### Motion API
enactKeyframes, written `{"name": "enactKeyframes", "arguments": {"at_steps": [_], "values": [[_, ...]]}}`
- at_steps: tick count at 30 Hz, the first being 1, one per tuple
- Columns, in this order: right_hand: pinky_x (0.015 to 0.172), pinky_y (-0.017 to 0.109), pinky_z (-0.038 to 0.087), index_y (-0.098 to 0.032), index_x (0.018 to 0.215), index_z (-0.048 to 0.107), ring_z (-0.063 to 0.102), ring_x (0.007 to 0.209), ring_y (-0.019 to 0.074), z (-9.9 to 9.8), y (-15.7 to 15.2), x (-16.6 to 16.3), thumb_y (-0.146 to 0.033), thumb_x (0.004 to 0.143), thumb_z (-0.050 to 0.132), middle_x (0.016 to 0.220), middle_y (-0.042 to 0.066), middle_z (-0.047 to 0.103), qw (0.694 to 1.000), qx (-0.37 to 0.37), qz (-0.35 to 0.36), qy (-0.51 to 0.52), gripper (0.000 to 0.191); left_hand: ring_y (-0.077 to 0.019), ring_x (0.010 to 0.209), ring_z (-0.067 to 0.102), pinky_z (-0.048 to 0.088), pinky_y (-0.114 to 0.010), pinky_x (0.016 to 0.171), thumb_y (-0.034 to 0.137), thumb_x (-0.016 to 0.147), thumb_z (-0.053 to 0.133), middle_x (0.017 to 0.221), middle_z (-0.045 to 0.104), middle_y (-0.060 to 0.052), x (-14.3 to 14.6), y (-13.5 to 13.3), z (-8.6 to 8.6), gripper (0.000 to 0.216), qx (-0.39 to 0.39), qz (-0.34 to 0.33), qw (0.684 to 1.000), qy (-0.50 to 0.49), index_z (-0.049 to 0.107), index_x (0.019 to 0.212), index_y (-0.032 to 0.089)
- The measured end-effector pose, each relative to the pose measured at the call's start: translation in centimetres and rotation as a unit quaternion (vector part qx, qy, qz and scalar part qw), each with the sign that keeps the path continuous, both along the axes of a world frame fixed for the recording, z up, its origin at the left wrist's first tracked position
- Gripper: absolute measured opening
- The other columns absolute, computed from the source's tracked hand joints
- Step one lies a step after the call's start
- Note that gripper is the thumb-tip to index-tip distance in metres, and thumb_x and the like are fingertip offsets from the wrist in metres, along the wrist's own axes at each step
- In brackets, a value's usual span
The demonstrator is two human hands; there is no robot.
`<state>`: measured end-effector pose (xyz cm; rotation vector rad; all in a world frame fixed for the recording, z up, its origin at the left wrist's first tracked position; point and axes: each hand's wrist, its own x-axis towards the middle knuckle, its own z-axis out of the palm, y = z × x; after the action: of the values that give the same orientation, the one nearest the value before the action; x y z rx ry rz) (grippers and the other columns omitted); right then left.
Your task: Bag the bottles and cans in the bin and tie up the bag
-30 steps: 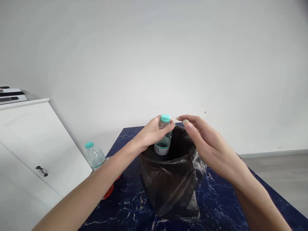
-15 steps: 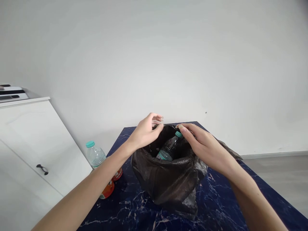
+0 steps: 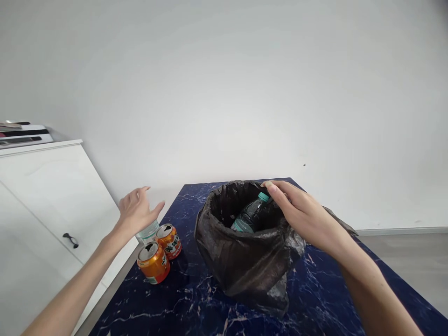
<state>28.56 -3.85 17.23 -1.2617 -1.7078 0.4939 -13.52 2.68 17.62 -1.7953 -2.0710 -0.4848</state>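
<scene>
A black trash bag stands with its mouth open, perhaps lining a bin that I cannot see. Inside it leans a clear plastic bottle with a teal cap. My right hand pinches the bag's rim at the right side. Over at the left, my left hand is open, thumb apart from the fingers, in front of a second clear bottle whose top it hides. Beside that bottle are two orange drink cans, a nearer can and a farther can, both with opened tops.
Everything stands on a dark blue marble-patterned table against a pale wall. To the left is a white cabinet with a black handle and items on top. Grey floor shows at the right.
My left hand has moved left from the bag's mouth to the standing bottle, uncovering the two cans. My right hand stays at the bag's rim. The view has shifted slightly left.
</scene>
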Motion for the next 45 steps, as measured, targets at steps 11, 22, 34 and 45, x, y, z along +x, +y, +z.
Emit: {"name": "enactKeyframes", "arguments": {"at_steps": [11,22,34,45], "values": [[0.108,0.051,0.052,-0.029,0.129,0.069,0.063,0.134,0.0350,-0.4,0.2,0.2,-0.075,0.106,0.039,0.141,0.009,0.071,1.000,0.007,0.013,-0.009,0.059,-0.0400,0.121,0.067,0.056,-0.055,0.093,0.036,0.109,0.030,0.151,0.054,-0.021,2.4,-4.4,1.5,0.049,0.100,-0.080,0.992,-0.008,0.048,0.151,0.018],[0.112,0.050,0.048,-0.028,0.134,0.066,0.062,0.136,0.0323,-0.3,0.4,0.3,-0.073,0.107,0.038,0.144,0.009,0.069,1.000,0.007,0.014,-0.002,0.060,-0.0238,0.120,0.070,0.063,-0.048,0.104,0.013,0.099,0.072,0.138,0.057,-0.005,18.7,-7.4,10.2,0.045,0.352,-0.568,0.719,-0.188,0.053,0.133,0.033],[0.109,0.051,0.049,-0.027,0.139,0.062,0.062,0.135,0.0344,0.3,0.1,0.3,-0.067,0.109,0.040,0.146,0.011,0.068,0.999,0.011,0.029,0.023,0.055,-0.0240,0.110,0.073,0.058,-0.049,0.103,0.019,0.099,0.067,0.141,0.067,-0.009,24.4,-1.6,8.6,0.050,-0.009,-0.580,0.778,-0.240,0.039,0.138,0.032],[0.111,0.050,0.051,-0.022,0.141,0.060,0.064,0.135,0.0330,-0.2,0.8,0.5,-0.060,0.109,0.042,0.146,0.014,0.067,0.999,0.029,0.014,0.036,0.052,-0.0361,0.140,0.061,0.051,-0.056,0.112,0.039,0.103,0.065,0.162,0.048,-0.020,23.4,0.2,4.6,0.059,-0.128,-0.525,0.823,-0.178,0.032,0.152,0.031]]}}
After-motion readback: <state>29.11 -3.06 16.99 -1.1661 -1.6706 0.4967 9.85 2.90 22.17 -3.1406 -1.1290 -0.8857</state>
